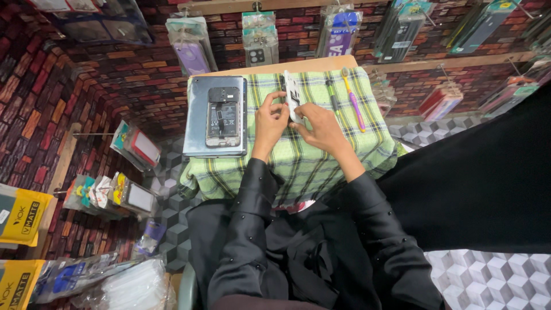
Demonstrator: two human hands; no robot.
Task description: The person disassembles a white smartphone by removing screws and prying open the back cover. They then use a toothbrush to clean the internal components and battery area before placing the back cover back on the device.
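Observation:
Both my hands hold a white phone back cover (pixel 292 96) on its edge above a small table draped in a green checked cloth (pixel 310 163). My left hand (pixel 270 121) grips its left side and my right hand (pixel 321 127) grips its lower right side. To the left on the cloth lies a grey slab (pixel 198 115), and an opened phone (pixel 223 116) with its insides showing rests on top of it. To the right of my hands lie a dark screwdriver (pixel 333 95) and a purple and yellow toothbrush (pixel 353 101).
Brick-patterned walls carry hooks with packaged phone cases, such as one at the top (pixel 259 39) and one at the left (pixel 138 146). Yellow boxes (pixel 20 215) and plastic packets (pixel 123 287) sit at the lower left. My black sleeves and lap fill the foreground.

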